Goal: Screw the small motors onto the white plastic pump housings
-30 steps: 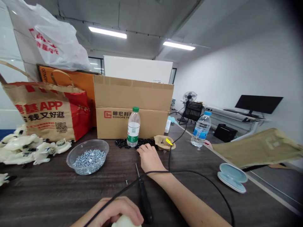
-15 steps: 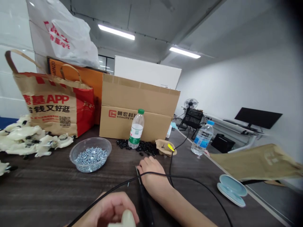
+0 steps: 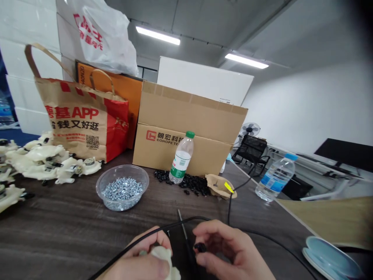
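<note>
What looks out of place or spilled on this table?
The small black parts lie loose on the dark table around the base of the water bottle, with no container, unlike the screws inside the clear bowl.

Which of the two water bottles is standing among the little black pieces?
The clear plastic bottle with the green cap, in front of the brown cardboard box. The other clear bottle, blue-capped, stands off to the right, away from the black pieces.

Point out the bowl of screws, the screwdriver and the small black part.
Bowl of screws (image 3: 122, 207), head view, front rim.
Screwdriver (image 3: 182, 222), head view, metal shaft.
Small black part (image 3: 199, 247), head view, its middle.
</note>
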Action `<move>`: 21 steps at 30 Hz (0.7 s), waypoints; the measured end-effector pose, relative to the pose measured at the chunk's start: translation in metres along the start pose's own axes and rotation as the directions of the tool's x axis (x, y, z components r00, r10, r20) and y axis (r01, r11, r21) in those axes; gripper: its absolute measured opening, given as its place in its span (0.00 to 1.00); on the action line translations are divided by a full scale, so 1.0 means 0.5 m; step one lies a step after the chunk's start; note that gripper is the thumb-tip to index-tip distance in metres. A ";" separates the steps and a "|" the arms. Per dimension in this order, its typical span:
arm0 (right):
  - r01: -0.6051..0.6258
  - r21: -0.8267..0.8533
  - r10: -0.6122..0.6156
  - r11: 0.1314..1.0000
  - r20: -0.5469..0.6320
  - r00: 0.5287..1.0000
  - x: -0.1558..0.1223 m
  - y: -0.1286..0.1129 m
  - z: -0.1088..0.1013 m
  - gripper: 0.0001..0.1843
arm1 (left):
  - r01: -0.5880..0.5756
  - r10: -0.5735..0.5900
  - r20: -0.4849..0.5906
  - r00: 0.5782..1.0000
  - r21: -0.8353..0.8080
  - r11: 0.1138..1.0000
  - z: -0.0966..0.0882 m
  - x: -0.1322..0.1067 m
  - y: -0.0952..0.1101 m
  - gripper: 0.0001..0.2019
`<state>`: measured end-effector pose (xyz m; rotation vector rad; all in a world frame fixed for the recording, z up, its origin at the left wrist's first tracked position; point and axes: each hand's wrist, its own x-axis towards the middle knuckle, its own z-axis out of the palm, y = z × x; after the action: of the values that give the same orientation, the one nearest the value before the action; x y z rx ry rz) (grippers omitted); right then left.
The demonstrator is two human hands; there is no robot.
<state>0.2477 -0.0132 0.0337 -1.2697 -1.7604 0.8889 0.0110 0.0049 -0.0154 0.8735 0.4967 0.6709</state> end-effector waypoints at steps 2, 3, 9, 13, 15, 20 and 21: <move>-0.049 0.077 0.052 0.996 -0.027 0.998 -0.001 -0.004 0.004 0.09 | 0.028 -0.027 0.009 1.000 -0.036 0.999 -0.006 -0.001 -0.005 0.25; -0.058 0.097 0.063 0.994 -0.041 0.997 0.000 -0.006 0.006 0.07 | 0.032 -0.030 0.027 0.999 -0.055 0.998 -0.008 0.000 -0.007 0.27; -0.155 0.350 0.152 0.924 0.036 0.988 0.003 -0.007 0.021 0.12 | -0.041 0.035 0.149 0.988 0.037 0.998 0.007 -0.013 0.003 0.23; -0.162 0.431 0.151 0.888 0.062 0.987 0.000 -0.008 0.028 0.17 | -0.006 0.006 0.119 0.993 -0.008 1.000 0.011 -0.021 0.006 0.26; -0.169 0.455 0.152 0.874 0.073 0.986 -0.001 -0.010 0.029 0.19 | 0.011 -0.002 0.131 0.991 -0.066 0.998 0.000 -0.012 -0.008 0.30; -0.173 0.450 0.154 0.876 0.080 0.985 -0.001 -0.010 0.031 0.19 | -0.040 0.037 0.116 0.993 0.030 0.999 -0.027 0.010 -0.035 0.28; -0.174 0.435 0.152 0.884 0.087 0.985 -0.001 -0.009 0.031 0.19 | -0.048 0.041 0.117 0.992 0.058 0.997 -0.025 0.009 -0.031 0.28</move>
<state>0.2323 -0.0163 0.0306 -1.1062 -1.3895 1.3413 0.0112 0.0073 -0.0358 0.9774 0.3958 0.6443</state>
